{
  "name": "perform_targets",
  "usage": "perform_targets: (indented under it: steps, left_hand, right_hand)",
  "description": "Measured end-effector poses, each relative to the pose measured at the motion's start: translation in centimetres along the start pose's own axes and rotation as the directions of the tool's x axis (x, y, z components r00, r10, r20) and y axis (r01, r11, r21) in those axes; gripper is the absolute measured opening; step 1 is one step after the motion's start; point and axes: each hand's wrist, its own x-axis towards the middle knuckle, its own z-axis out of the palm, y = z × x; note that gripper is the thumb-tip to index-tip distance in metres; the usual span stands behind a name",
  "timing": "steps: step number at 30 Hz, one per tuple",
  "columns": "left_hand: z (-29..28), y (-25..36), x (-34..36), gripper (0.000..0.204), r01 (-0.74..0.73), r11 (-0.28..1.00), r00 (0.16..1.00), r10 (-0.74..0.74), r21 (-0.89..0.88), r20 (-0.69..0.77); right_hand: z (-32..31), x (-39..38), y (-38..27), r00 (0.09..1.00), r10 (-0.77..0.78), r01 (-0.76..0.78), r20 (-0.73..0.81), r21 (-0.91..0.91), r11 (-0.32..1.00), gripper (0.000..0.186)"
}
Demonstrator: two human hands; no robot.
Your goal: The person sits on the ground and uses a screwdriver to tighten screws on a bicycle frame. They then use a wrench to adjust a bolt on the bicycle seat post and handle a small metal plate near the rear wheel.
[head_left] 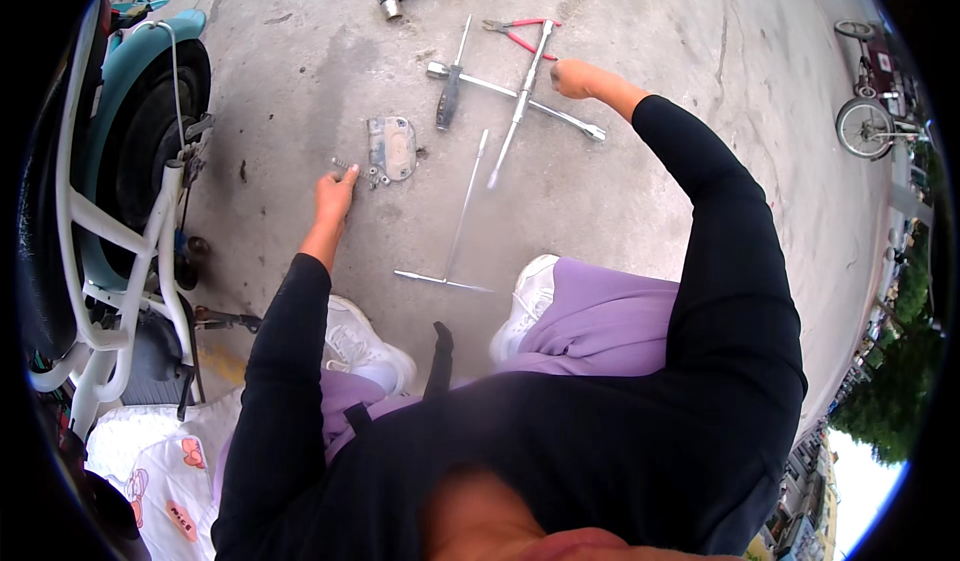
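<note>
Low in the middle-left, my left hand (pixel 335 199) has closed fingers at some small metal parts (pixel 376 177); what it grips is unclear. Those parts lie beside a dusty metal plate (pixel 392 149). My right hand (pixel 573 80) is curled just below red-handled pliers (pixel 525 41); its grip is hidden. A cross wheel wrench (pixel 522 99) lies with a screwdriver (pixel 447 99) across one arm. A long T-handle wrench (pixel 462 211) lies nearer my shoes, and a ratchet with socket (pixel 393 3) lies at the top.
A white-framed scooter (pixel 150 231) with turquoise bodywork stands close at left, above a printed white cloth (pixel 155 441). My shoes (pixel 525 301) rest on cracked concrete (pixel 280 71). A cycle (pixel 865 121) stands far right, with trees (pixel 880 411) beyond.
</note>
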Motion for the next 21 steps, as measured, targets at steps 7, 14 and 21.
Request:
perform_targets:
  steps: [7, 14, 21]
  left_hand:
    - [-0.4, -1.9, 0.9, 0.04, -0.13, 0.936, 0.941, 0.221, 0.327, -0.256]
    - [-1.7, 5.2, 3.4, 0.068, -0.109, 0.7, 0.91, 0.356, 0.706, -0.213]
    - [-3.1, 3.9, 2.9, 0.066, 0.082, 0.616, 0.954, 0.179, 0.784, -0.24]
  right_hand:
    - [-2.5, 1.5, 2.3, 0.984, 0.148, -0.153, -0.095, -0.048, 0.987, 0.026]
    - [-8.8, 9.8, 5.3, 0.85, 0.382, -0.383, -0.364, 0.073, 0.921, 0.027]
    - [-10.8, 23.2, 6.0, 0.819, 0.302, -0.237, -0.488, 0.191, 0.953, 0.043]
